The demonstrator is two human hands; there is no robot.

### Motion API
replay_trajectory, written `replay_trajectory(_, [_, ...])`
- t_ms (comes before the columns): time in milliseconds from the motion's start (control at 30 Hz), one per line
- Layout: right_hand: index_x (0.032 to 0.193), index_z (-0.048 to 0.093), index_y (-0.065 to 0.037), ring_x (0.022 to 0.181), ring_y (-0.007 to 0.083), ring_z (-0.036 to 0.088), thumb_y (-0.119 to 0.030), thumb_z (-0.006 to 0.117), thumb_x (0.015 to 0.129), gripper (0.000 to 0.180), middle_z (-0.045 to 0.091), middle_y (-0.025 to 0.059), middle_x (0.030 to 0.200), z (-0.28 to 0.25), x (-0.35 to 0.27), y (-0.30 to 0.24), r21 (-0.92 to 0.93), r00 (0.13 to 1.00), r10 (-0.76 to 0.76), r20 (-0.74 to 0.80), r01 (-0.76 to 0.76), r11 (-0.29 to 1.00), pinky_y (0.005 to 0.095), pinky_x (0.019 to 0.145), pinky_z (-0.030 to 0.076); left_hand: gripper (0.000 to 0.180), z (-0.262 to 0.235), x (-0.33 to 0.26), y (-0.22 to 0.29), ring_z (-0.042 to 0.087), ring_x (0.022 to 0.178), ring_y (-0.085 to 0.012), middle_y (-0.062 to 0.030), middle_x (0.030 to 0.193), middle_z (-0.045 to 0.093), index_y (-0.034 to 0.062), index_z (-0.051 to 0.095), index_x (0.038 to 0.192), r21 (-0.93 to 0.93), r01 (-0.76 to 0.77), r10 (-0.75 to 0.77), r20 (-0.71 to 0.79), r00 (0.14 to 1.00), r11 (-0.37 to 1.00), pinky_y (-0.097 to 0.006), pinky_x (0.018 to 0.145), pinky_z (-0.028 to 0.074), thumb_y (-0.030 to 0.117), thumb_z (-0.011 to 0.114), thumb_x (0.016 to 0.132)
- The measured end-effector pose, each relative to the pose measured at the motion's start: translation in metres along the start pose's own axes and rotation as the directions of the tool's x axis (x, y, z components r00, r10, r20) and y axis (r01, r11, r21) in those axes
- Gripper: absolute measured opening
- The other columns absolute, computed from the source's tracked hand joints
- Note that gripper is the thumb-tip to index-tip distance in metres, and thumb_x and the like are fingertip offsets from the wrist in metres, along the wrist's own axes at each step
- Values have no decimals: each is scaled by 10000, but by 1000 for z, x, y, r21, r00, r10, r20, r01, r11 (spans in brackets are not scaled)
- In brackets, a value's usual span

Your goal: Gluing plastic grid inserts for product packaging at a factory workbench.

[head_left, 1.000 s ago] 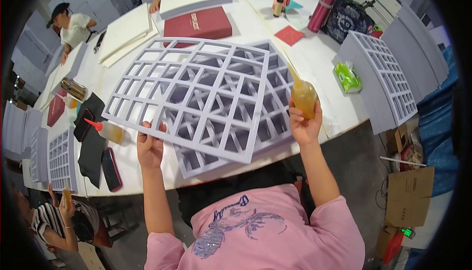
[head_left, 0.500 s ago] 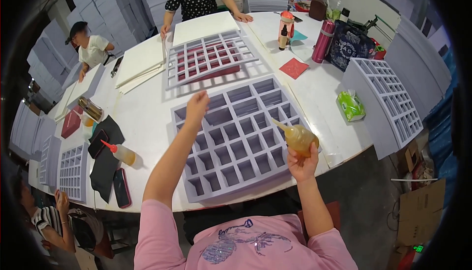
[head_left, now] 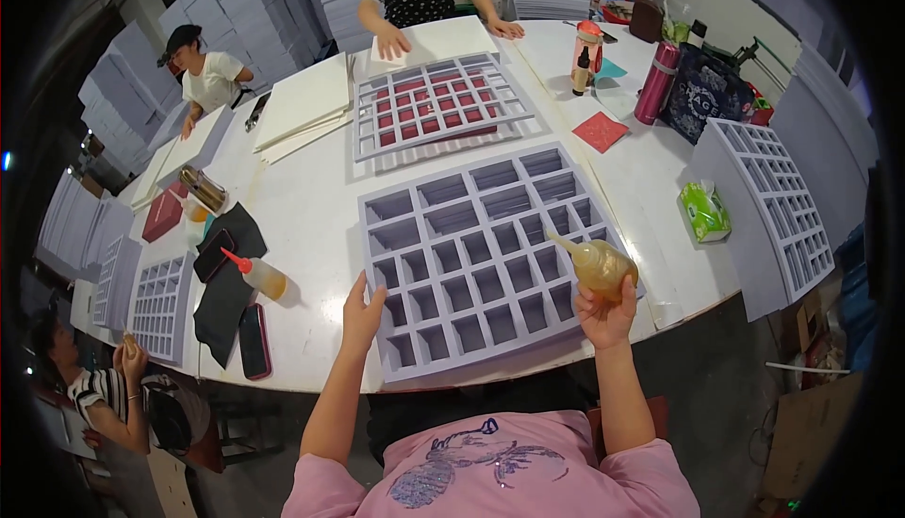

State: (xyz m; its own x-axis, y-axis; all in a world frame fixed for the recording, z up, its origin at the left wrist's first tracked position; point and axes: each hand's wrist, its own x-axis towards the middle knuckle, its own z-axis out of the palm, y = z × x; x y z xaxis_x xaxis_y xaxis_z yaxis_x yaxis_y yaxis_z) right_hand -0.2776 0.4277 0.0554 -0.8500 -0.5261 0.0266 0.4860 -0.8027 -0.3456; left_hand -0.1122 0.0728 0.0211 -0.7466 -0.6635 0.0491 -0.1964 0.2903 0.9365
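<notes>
The left hand presses flat, fingers apart, on the grey foam grid tray. The right hand, fingers clamped on the amber glue bottle, should keep its nozzle low over the ribs.

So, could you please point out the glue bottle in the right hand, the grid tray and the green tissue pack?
glue bottle (head_left: pixel 603 268), head view, amber body.
grid tray (head_left: pixel 490 259), head view, middle dividers.
green tissue pack (head_left: pixel 705 212), head view, top face.
</notes>
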Motion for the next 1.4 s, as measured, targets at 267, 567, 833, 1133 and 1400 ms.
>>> replay_trajectory(267, [1092, 539, -67, 683, 183, 554, -358, 615, 838, 393, 601, 77, 911, 9, 11, -23, -192, 974, -21, -225, -23, 981, 252, 550, 447, 462, 17, -65, 83, 551, 1096, -248, -169, 1203, 532, -19, 320, 1308, -666, -2, -111, -128, 986, 746, -339, 891, 446, 87, 489, 892])
replay_trajectory(567, [1147, 350, -15, 727, 204, 582, -160, 703, 776, 532, 533, 132, 998, 52, 97, -53, -808, 882, -454, -124, 176, 563, 277, 565, 487, 290, 68, -169, 86, 575, 1059, -232, -151, 1155, 571, -9, 462, 1187, -653, 669, -260, 618, 742, 356, -338, 857, 512, 66, 507, 910])
replay_trajectory(833, [1105, 360, 37, 509, 159, 587, -192, 755, 727, 594, 582, 148, 836, 31, 165, -45, -890, 856, -510, -90, 161, 426, 233, 427, 487, 376, 52, -167, 66, 601, 1015, -232, -166, 1204, 550, -2, 447, 1262, -352, 841, -257, 840, 477, 411, -308, 850, 518, 112, 523, 911])
replay_trajectory(1133, [1106, 352, 41, 523, 154, 590, -205, 750, 724, 604, 577, 148, 849, 20, 186, -39, -934, 833, -542, -110, 99, 342, 235, 437, 491, 413, 55, -164, 60, 580, 1044, -198, -167, 1196, 562, -5, 448, 1274, -301, 835, -217, 874, 435, 461, -262, 820, 497, 97, 554, 888])
replay_trajectory(1400, [1073, 369, 21, 538, 155, 580, -194, 742, 733, 548, 571, 142, 827, 41, 129, -3, -872, 936, -311, -165, 9, 489, 234, 447, 476, 415, 56, -157, 57, 568, 1022, -130, -107, 1181, 585, 20, 462, 1269, -262, 842, -171, 910, 379, 471, -237, 768, 453, 87, 573, 874])
